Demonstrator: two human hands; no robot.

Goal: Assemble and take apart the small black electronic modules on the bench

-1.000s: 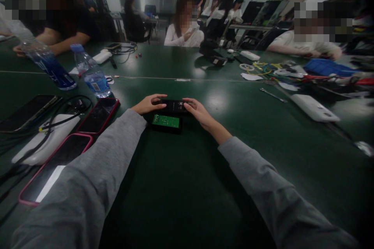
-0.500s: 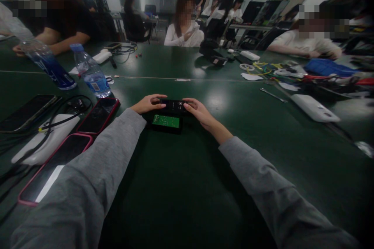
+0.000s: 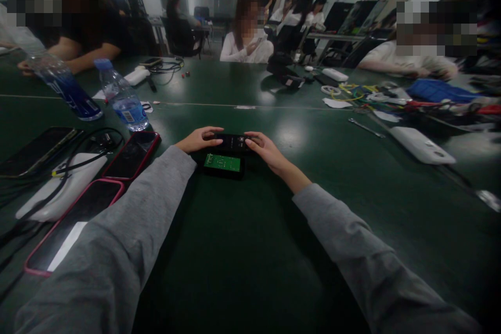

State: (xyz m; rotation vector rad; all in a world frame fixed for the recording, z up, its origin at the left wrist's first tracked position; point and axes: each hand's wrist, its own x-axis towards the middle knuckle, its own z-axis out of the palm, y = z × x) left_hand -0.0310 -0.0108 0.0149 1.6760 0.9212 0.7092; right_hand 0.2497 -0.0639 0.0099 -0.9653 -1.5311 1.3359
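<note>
A flat black device (image 3: 234,142) lies on the dark green table (image 3: 242,250) straight ahead. My left hand (image 3: 198,139) grips its left end and my right hand (image 3: 265,147) grips its right end, fingers curled round the edges. Just in front of it, nearer to me, sits a black case half with a green circuit board (image 3: 223,163) facing up. Both my arms are in grey sleeves.
At the left lie several phones, one with a red case (image 3: 132,154) and one pink-rimmed (image 3: 74,224), a white power bank (image 3: 58,188) with black cables, and two water bottles (image 3: 123,99). A white device (image 3: 421,144), cables and tools lie at the right. Several people sit at the far side.
</note>
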